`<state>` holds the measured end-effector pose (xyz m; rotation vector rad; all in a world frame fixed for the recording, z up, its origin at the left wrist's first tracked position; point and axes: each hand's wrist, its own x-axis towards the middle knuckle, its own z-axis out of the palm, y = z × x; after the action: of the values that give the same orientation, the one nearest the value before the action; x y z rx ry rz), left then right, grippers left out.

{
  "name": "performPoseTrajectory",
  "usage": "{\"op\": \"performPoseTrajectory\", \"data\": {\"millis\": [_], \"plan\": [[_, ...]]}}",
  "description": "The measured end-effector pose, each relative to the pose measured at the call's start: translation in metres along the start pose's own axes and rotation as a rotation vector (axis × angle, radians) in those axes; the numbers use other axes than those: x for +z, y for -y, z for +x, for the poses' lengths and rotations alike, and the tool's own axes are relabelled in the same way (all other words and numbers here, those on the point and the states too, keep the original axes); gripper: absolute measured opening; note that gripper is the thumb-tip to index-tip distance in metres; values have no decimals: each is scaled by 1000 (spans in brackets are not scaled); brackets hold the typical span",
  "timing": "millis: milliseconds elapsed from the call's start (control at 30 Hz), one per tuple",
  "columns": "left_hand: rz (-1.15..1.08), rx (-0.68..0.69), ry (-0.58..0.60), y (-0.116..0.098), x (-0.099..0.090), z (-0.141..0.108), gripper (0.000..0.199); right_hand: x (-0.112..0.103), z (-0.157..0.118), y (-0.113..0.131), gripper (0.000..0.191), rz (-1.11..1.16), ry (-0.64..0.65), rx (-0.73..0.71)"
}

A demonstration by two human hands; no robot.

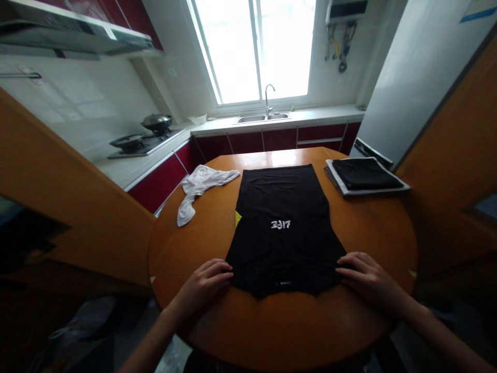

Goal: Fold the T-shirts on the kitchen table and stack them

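A black shirt [283, 197] with white upside-down lettering lies flat on the round wooden table [272, 331]. My left hand [204, 285] pinches the shirt's near left corner, fingers pressed together at the fabric. At the near right corner, my right hand [367, 280] grips the cloth between thumb and fingers. The shirt's curved near edge, with a small pale label mark, stretches between both hands. A bit of yellow [238, 218] shows at the shirt's left side.
A crumpled white garment [202, 181] rests at the table's far left. Folded dark and white cloths [365, 174] are stacked at the far right. Beyond the table are a sink [264, 118], a stove with two pans [143, 142], and a tall pale refrigerator [411, 77].
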<state>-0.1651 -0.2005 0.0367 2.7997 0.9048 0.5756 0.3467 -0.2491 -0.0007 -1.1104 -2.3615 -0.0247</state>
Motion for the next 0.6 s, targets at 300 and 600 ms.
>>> {"op": "performPoseTrajectory", "data": {"millis": [300,600], "plan": [[-17,55,-32,-3,-2,9,19,-2,4,3,22,44,9,-65],[-40,-27,-5,-10,-6,4,18,-15,8,10,24,119,2,-48]]}}
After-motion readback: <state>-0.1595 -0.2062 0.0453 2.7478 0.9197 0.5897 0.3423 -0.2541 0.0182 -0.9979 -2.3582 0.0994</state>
